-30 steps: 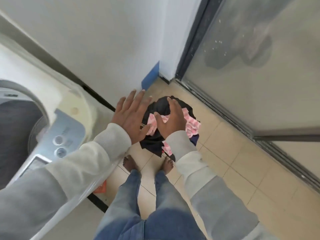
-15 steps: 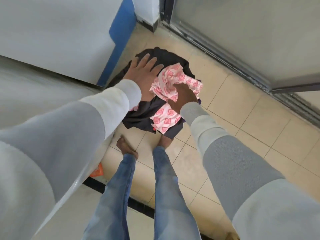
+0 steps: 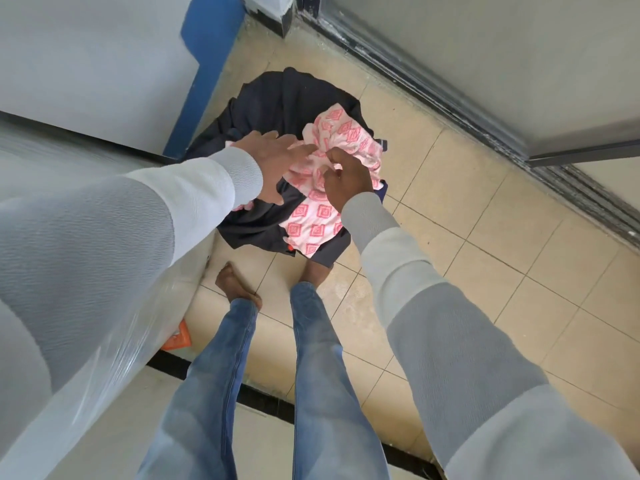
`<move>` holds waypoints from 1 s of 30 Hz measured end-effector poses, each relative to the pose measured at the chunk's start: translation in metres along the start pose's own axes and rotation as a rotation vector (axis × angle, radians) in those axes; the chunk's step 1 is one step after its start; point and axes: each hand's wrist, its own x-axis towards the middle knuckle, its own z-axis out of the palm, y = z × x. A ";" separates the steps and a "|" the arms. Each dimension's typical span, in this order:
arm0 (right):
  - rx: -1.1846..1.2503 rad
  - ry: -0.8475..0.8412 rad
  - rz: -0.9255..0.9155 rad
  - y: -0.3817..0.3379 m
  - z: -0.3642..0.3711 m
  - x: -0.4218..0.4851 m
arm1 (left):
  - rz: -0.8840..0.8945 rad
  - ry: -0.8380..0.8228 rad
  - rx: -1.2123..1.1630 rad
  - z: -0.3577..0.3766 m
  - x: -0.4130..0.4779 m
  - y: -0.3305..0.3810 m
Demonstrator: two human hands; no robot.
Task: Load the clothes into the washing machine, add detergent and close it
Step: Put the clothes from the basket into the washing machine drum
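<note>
A pile of clothes lies on the tiled floor in front of my feet: a dark garment (image 3: 287, 102) with a pink-and-white patterned cloth (image 3: 346, 133) bunched on top. My right hand (image 3: 343, 181) grips a fold of the patterned cloth with curled fingers. My left hand (image 3: 273, 164) reaches across the pile with fingers stretched out, its fingertips touching the same cloth. The plastic-wrapped side of the washing machine (image 3: 114, 358) fills the left edge; its opening is out of view.
A sliding door and its metal track (image 3: 485, 109) run along the right. A blue strip (image 3: 204, 64) marks the wall behind the pile. An orange item (image 3: 178, 337) lies by the machine's base. My bare feet stand just before the pile; a black threshold strip (image 3: 263, 398) crosses below.
My view has tilted down, so the machine's top is gone from sight. My right hand has closed on the patterned cloth. My left hand has slid right onto it.
</note>
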 end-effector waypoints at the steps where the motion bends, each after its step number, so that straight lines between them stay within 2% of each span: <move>1: 0.060 -0.022 -0.003 -0.004 -0.004 -0.010 | 0.014 0.010 -0.033 -0.002 -0.003 0.001; 3: 0.164 -0.077 -0.034 -0.011 -0.013 -0.029 | 0.022 0.056 -0.126 -0.013 -0.010 0.005; 5: 0.264 -0.108 -0.051 -0.017 -0.024 -0.047 | -0.044 0.095 -0.305 -0.029 -0.018 0.010; 9: 0.458 -0.008 -0.167 -0.023 -0.050 -0.077 | -0.134 0.170 -0.770 -0.061 -0.047 0.023; 11: 0.518 -0.030 -0.220 -0.028 -0.058 -0.089 | -0.113 0.182 -1.008 -0.079 -0.065 0.031; 14: 0.532 -0.062 -0.188 -0.045 -0.064 -0.112 | -0.046 0.132 -1.317 -0.114 -0.099 0.044; 17: 0.495 -0.039 -0.194 -0.066 -0.078 -0.132 | -0.012 0.155 -1.444 -0.142 -0.129 0.047; 20: 0.532 -0.060 -0.262 -0.098 -0.098 -0.159 | -0.005 0.276 -1.401 -0.169 -0.170 0.049; 23: 0.210 0.021 -0.442 -0.133 -0.111 -0.191 | -0.038 0.359 -1.122 -0.191 -0.215 0.053; 25: 0.095 0.070 -0.534 -0.153 -0.119 -0.212 | -0.008 0.438 -0.972 -0.206 -0.246 0.057; 27: -0.039 0.030 -0.595 -0.175 -0.128 -0.237 | -0.015 0.513 -0.797 -0.216 -0.274 0.062; 30: -0.254 0.011 -0.659 -0.205 -0.133 -0.274 | -0.115 0.573 -0.480 -0.229 -0.310 0.073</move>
